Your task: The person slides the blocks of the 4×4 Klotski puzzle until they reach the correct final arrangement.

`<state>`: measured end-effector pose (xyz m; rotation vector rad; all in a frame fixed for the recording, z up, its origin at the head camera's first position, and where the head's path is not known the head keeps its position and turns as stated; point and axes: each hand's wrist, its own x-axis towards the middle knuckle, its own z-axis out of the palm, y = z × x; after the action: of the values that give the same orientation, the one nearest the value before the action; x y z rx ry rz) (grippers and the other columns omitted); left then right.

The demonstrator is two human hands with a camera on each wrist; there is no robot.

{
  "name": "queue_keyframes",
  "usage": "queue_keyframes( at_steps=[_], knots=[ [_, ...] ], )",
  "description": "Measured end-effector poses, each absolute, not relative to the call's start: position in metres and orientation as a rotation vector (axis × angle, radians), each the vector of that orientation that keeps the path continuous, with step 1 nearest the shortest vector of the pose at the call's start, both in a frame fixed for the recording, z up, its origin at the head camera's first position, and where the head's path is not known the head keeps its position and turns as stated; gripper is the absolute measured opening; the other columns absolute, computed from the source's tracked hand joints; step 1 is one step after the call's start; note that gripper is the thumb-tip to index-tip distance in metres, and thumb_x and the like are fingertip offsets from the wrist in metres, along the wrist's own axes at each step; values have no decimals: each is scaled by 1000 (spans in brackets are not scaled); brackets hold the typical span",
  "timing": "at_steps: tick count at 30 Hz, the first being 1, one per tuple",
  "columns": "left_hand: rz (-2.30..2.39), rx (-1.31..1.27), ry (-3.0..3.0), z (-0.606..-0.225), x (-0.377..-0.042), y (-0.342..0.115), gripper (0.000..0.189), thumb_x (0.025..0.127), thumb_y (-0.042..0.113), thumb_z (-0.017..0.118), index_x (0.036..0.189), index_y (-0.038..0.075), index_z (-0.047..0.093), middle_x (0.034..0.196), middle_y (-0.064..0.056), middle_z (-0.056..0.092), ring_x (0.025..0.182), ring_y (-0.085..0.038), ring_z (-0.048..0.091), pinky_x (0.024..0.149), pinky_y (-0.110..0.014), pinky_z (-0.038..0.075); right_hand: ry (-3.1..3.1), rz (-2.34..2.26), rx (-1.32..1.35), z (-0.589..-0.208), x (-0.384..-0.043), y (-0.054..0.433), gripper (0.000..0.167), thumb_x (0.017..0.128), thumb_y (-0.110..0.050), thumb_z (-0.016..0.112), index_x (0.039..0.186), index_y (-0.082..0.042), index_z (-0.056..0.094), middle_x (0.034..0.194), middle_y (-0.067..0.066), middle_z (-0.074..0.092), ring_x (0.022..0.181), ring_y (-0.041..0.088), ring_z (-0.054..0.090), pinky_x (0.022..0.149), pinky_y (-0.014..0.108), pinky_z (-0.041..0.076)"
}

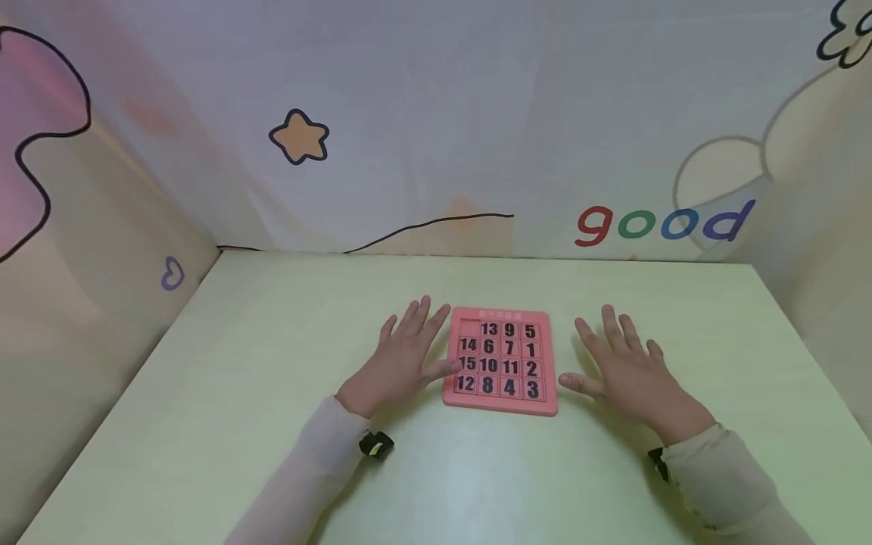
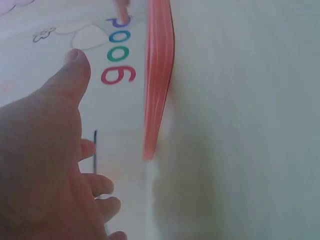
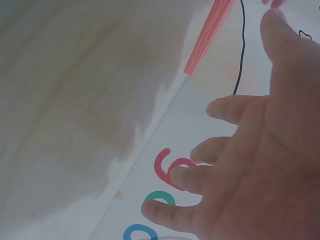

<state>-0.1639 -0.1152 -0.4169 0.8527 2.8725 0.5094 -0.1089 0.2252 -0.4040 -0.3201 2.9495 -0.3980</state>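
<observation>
The pink number puzzle lies flat on the tabletop between the left hand and right hand, both spread and gripping nothing, seemingly centred for either's reach, though whether the left thumb touches it is unclear.

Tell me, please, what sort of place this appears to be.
Probably a small enclosed indoor workspace, perhaps for play or demonstrations: there is a pale green table bearing a pink number puzzle, and cartoon-printed walls with colourful "good" lettering.
</observation>
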Motion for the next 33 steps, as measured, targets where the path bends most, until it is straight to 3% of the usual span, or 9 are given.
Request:
queue_keyframes(
  at_steps=[4, 8, 12, 16, 21, 25, 33],
  knots=[
    [839, 801, 2622, -420, -171, -111, 103, 94, 55, 66, 164, 23, -2, 170, -5, -2, 154, -24, -3, 120, -52, -2, 2919, -445, -344, -401, -119, 224, 99, 93, -68, 54, 161, -3, 20, 162, 34, -3, 145, 58, 0, 104, 82, 11],
    [842, 790, 2513, -419, -177, -112, 116, 87, 54, 74, 163, 24, -8, 169, 5, -7, 153, -14, -8, 120, -45, -7, 2878, -499, -373, -396, -124, 220, 95, 96, -64, 54, 160, -3, 21, 162, 33, -1, 145, 59, 1, 103, 82, 14],
    [790, 817, 2519, -418, -182, -119, 108, 90, 56, 70, 164, 23, 0, 169, 5, -2, 153, -15, -7, 121, -42, -2, 2856, -508, -412, -390, -128, 214, 85, 101, -56, 52, 161, -3, 21, 163, 31, 1, 145, 57, 4, 104, 80, 16],
    [843, 833, 2519, -421, -186, -124, 97, 93, 54, 67, 164, 23, 8, 169, 5, 6, 153, -16, -5, 120, -43, 2, 2831, -537, -511, -384, -132, 194, 68, 106, -37, 51, 160, -4, 26, 166, 25, 6, 148, 52, 5, 108, 76, 17],
    [846, 822, 2476, -426, -186, -123, 110, 86, 54, 75, 164, 22, 5, 168, 7, 2, 152, -14, -10, 120, -39, -4, 2751, -539, -656, -380, -134, 159, 57, 103, -16, 49, 158, -9, 35, 167, 15, 15, 151, 45, 5, 112, 71, 17],
    [782, 824, 2476, -431, -184, -121, 113, 85, 56, 75, 164, 20, 3, 168, 6, 0, 152, -12, -14, 119, -35, -8, 2705, -508, -754, -381, -138, 137, 56, 98, -13, 49, 154, -10, 43, 163, 11, 27, 151, 42, 9, 114, 69, 16],
    [724, 855, 2460, -436, -181, -121, 111, 85, 59, 72, 163, 18, 4, 168, 5, -1, 151, -13, -15, 120, -35, -8, 2618, -394, -802, -384, -143, 114, 50, 101, -16, 46, 150, -9, 50, 160, 7, 37, 150, 43, 15, 114, 69, 15]
  ],
)
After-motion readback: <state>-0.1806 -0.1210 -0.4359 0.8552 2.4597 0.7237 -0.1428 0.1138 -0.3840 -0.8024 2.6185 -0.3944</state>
